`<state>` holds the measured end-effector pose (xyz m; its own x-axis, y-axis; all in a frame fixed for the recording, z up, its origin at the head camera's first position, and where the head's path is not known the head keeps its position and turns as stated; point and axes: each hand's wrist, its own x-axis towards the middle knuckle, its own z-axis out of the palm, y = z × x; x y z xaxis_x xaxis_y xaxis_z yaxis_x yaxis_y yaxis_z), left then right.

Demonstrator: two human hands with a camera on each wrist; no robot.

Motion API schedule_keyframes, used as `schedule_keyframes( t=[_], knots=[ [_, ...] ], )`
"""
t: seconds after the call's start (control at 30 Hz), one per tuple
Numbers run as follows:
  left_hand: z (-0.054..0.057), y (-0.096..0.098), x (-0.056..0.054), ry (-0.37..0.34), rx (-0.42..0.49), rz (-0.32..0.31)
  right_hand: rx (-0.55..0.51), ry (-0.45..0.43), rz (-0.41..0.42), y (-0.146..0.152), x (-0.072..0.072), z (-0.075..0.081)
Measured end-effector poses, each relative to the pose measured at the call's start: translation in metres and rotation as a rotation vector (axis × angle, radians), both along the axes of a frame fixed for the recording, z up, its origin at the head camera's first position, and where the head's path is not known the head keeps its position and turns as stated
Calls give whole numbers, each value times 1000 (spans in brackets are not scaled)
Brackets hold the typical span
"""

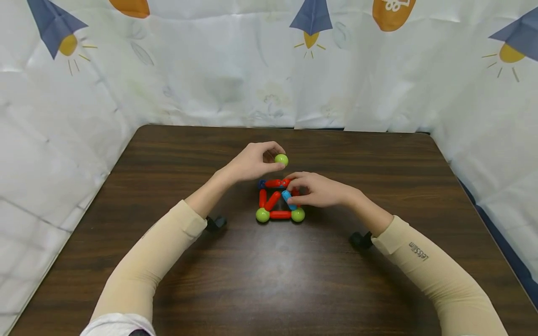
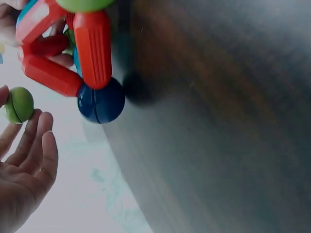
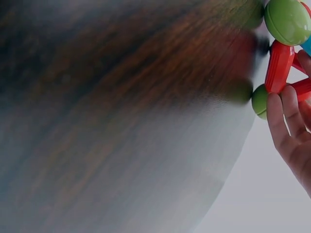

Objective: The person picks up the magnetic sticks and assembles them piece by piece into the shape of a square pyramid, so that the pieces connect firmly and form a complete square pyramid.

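Note:
My left hand (image 1: 255,161) pinches a loose green ball (image 1: 281,160) between thumb and fingertips, raised behind a frame of toy rods and balls. In the left wrist view, that seamed ball stays apart from the frame. My right hand (image 1: 321,189) reaches over the frame's right side and holds a light blue rod (image 1: 287,196), which leans inward. Red rods (image 1: 279,214) form the base, with a green ball (image 1: 262,215) at each front corner and a dark blue ball (image 2: 101,102) at the back left. Other red rods slant upward. My right fingers hide the back right corner.
The frame stands on a dark wood-grain table (image 1: 277,280). A white printed curtain (image 1: 227,70) hangs behind it and along both sides. Black wrist mounts (image 1: 216,223) jut out below both wrists, close over the tabletop.

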<state>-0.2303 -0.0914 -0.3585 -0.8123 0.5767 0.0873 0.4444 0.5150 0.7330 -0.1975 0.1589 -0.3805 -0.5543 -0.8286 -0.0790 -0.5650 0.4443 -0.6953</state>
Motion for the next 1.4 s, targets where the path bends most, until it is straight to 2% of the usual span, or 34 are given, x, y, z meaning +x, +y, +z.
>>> schedule_keyframes(
  t=[0.2, 0.47, 0.8, 1.0, 1.4],
  knots=[
    [-3, -2, 11, -41, 74, -75, -21, 3, 9, 3, 0, -1],
    [-9, -4, 15, -91, 102, -139, -29, 2, 1, 5, 0, -2],
    [-14, -4, 18, -102, 122, -201, -44, 0, 6, 5, -1, -4],
    [-14, -5, 18, -77, 108, -253, -45, -15, -5, 6, -2, -4],
    [-16, -6, 20, -60, 79, -290, -30, 1, 0, 5, 0, -1]
  ],
)
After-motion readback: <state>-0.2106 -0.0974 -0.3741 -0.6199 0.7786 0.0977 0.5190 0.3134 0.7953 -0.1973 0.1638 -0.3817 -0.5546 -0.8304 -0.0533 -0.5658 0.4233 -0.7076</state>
